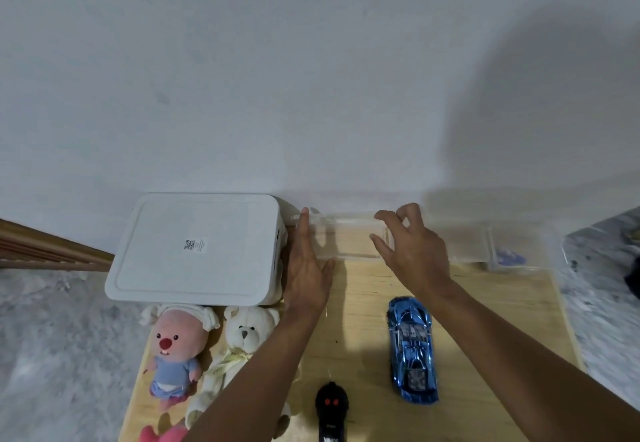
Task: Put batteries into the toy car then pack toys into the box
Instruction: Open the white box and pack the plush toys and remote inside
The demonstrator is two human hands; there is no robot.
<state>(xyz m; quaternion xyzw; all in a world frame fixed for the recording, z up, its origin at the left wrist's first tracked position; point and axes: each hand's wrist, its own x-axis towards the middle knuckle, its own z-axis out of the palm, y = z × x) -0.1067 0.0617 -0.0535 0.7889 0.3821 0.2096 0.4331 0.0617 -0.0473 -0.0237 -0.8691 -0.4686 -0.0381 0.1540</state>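
A blue toy car (412,344) lies on the wooden board (485,320), with a black remote (331,407) to its left near the front edge. The white box (197,251) stands at the back left with its lid on. A clear plastic container (349,237) sits against the wall. My left hand (306,268) lies flat and straight against its left end. Curved fingers and thumb of my right hand (412,251) are round its right end. No batteries can be made out.
A pink plush beaver (176,348) and a white teddy bear (242,341) lie in front of the white box, and a pink toy (162,434) shows at the bottom edge. A second clear container (519,251) holding something blue sits at the back right. Grey carpet surrounds the board.
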